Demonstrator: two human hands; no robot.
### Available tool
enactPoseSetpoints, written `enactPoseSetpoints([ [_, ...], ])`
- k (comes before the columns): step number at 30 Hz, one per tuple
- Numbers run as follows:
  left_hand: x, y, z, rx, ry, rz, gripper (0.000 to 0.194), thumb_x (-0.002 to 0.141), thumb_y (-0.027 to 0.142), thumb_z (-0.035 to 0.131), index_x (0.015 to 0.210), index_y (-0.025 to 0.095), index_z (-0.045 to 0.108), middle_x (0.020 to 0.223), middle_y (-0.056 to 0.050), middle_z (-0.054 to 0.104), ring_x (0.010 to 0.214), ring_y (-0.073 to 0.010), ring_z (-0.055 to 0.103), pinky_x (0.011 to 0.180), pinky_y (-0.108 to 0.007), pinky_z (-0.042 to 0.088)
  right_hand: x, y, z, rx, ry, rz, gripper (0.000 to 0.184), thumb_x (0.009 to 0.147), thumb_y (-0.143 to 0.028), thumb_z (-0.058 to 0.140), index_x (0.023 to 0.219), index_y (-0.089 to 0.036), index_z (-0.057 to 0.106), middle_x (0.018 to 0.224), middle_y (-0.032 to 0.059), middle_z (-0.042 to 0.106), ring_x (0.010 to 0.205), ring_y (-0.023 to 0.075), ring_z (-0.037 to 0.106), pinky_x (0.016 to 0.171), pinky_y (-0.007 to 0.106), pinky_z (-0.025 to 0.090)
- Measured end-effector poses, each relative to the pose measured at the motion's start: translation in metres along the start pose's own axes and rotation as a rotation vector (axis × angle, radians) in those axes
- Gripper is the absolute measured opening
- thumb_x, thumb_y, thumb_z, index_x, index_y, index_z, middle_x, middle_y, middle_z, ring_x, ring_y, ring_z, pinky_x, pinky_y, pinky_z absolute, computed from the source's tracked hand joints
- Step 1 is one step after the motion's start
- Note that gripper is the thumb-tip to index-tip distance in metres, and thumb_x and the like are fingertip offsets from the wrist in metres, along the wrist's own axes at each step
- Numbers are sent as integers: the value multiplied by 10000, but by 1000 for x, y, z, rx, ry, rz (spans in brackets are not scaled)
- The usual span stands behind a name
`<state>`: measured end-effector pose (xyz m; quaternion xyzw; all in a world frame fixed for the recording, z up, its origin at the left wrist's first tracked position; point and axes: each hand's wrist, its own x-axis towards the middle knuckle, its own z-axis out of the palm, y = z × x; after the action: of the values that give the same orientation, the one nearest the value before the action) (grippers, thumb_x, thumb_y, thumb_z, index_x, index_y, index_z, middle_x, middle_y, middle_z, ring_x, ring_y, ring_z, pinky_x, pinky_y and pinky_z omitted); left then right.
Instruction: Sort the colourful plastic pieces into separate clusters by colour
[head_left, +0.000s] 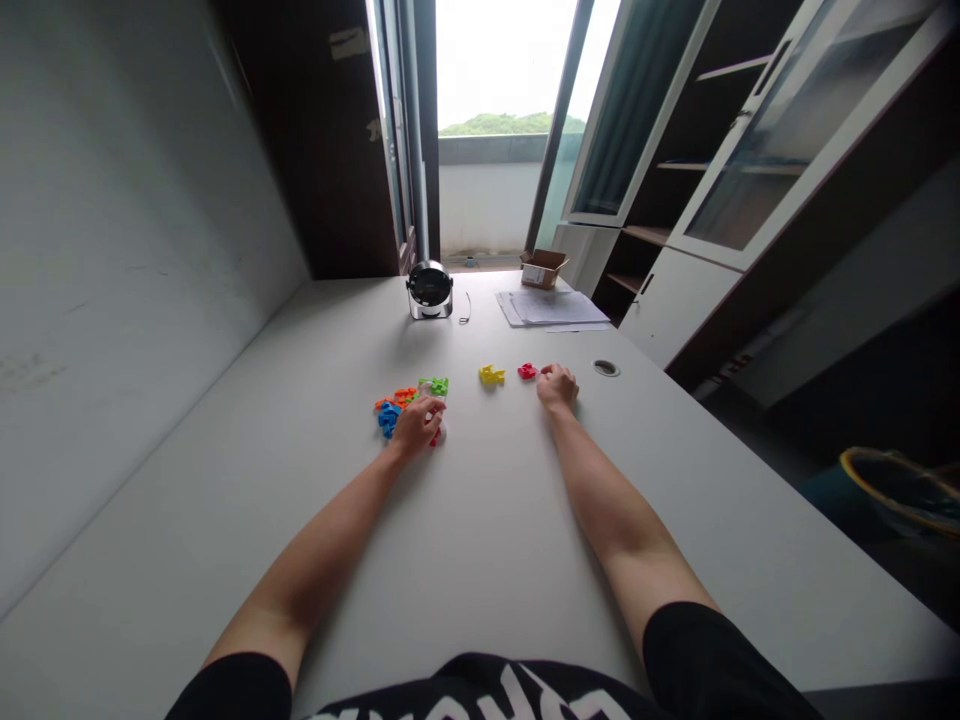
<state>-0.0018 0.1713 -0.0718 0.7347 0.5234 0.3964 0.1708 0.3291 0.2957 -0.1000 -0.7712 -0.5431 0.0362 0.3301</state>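
Black left sleeve [234,690] and right sleeve [712,660] fill the bottom of my feed, with both bare forearms reaching forward along the white bench [487,570]. Of the two, the left hand [418,425] is nearer the heap of coloured plastic pieces [409,405], draped over the heap's right end with its fingers curved down. From my remote seat, I cannot tell whether it is grasping anything or only resting there. A red scrap [435,437] pokes out below it.

The heap lies left of the yellow piece [491,375], its long axis running roughly side to side, with blue pieces [388,420], orange pieces [397,398] and green pieces [433,386] jumbled together. Their chunky, knobbly outlines are too small to identify.

Right of the yellow piece, the right hand [557,388] sits loosely curled, not clenched, its fingertips [544,371] just beside a small red piece [527,371]. I cannot tell whether they touch it or hold it. That piece lies closer to the right hand, while the yellow piece lies flat between the hands.

Beyond the yellow piece stand a round black-and-steel desk gadget [430,290], a stack of papers [551,308] and a small open cardboard box [544,268].
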Motion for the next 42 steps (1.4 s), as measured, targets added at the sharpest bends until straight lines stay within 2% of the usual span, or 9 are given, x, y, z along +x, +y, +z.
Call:
enactPoseSetpoints([
  [7,0,-3,0,26,-21,-5,180,870,216,546,946,218,708,988,-50,714,902,-212,662,835,-349,512,-1,-1,-2,7,-7,15,207,891,-276,533,1020,-201,676,1082,121,623,1031,272,528,898,371,397],
  [12,0,-2,0,51,-13,14,184,872,190,540,948,220,705,983,-52,715,900,-206,666,835,-348,520,-3,-3,0,3,-2,-9,301,902,-273,515,1162,-208,653,1149,130,621,1085,282,515,937,395,389],
  [15,0,-1,0,60,-18,22,184,876,181,537,944,217,703,989,-57,714,899,-204,667,833,-346,528,-3,-3,0,-17,-20,-14,330,896,-300,518,1171,-204,674,1184,144,610,1113,292,493,963,410,377],
  [22,0,-2,0,66,-40,33,188,894,185,524,963,186,699,997,-59,709,902,-200,660,847,-343,531,17,28,-11,-112,-56,91,404,872,-360,541,1230,-224,668,1259,162,542,1171,316,447,1015,472,358],
  [26,0,-2,0,82,-41,43,181,898,170,529,959,198,696,1014,-58,706,917,-199,656,859,-353,532,26,42,-14,-117,-75,100,414,868,-390,554,1241,-251,670,1256,145,527,1181,314,437,1032,477,350],
  [31,-1,-1,-2,137,5,27,159,901,176,548,931,203,702,1014,-84,705,1005,-250,634,929,-412,497,22,40,-13,-69,5,99,398,861,-339,563,1236,-255,667,1225,137,527,1160,306,439,1015,466,359],
  [34,-1,-1,-5,213,62,-19,134,904,222,563,908,214,696,998,-94,693,1028,-274,604,969,-437,456,19,36,-15,-30,80,114,296,875,-282,526,1102,-237,710,1184,135,537,1128,295,451,982,439,378],
  [37,-1,-4,-7,279,122,-55,132,901,240,558,903,222,689,1006,-98,674,1053,-282,566,995,-442,417,17,34,-16,-23,94,125,249,878,-262,516,1010,-216,721,1152,142,549,1099,295,461,967,440,384],
  [42,-2,-9,-6,315,188,-99,154,862,217,581,972,238,687,1081,-107,660,1125,-292,511,1038,-449,361,17,32,-16,-23,82,113,311,872,-273,502,1091,-209,713,1154,150,567,1093,301,474,980,470,376],
])
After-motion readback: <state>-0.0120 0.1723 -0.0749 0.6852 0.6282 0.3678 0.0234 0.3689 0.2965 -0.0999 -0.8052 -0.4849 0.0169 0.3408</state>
